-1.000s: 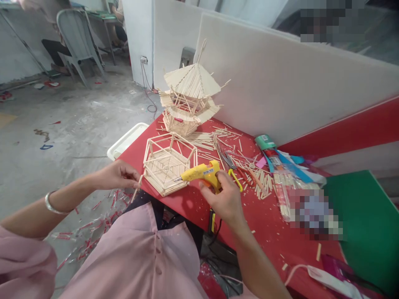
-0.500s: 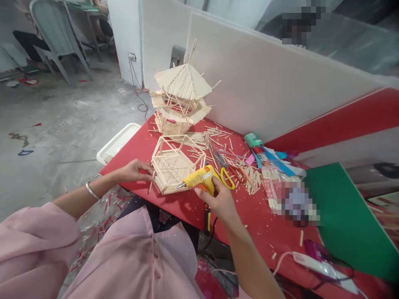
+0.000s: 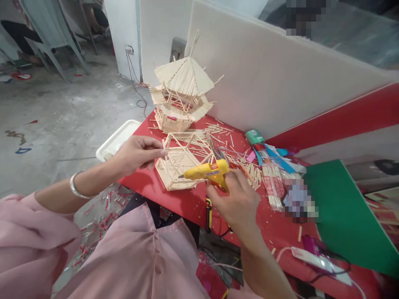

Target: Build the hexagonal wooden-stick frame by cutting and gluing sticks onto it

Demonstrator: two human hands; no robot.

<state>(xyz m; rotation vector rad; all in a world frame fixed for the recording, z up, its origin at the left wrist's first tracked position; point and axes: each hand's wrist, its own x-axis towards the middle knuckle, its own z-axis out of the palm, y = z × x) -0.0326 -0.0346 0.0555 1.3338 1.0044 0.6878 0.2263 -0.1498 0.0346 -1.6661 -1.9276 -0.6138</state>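
A hexagonal frame of thin wooden sticks [image 3: 179, 185] stands on the red table, with a woven-looking floor of sticks and an open upper rim. My left hand [image 3: 137, 154] is at its left side, thumb and fingers pinched on a short wooden stick [image 3: 164, 145] held upright by the frame's upper left corner; whether it touches the frame I cannot tell. My right hand [image 3: 237, 199] grips a yellow glue gun [image 3: 205, 171] by its handle. The nozzle points left, over the frame's front part. Behind stands a tiered pagoda model [image 3: 187, 83] of the same sticks.
Loose sticks [image 3: 215, 132] are strewn over the red table [image 3: 149, 182]. A green tape roll [image 3: 254, 136], packed sticks [image 3: 271, 187] and a green board [image 3: 349, 216] lie to the right. A yellow-black cutter [image 3: 208, 214] sits at the front edge, a white power strip [image 3: 321, 263] lower right.
My left hand has risen from the frame's lower left side to its upper left corner with the stick. The glue gun has moved slightly right and up, its nozzle more level.
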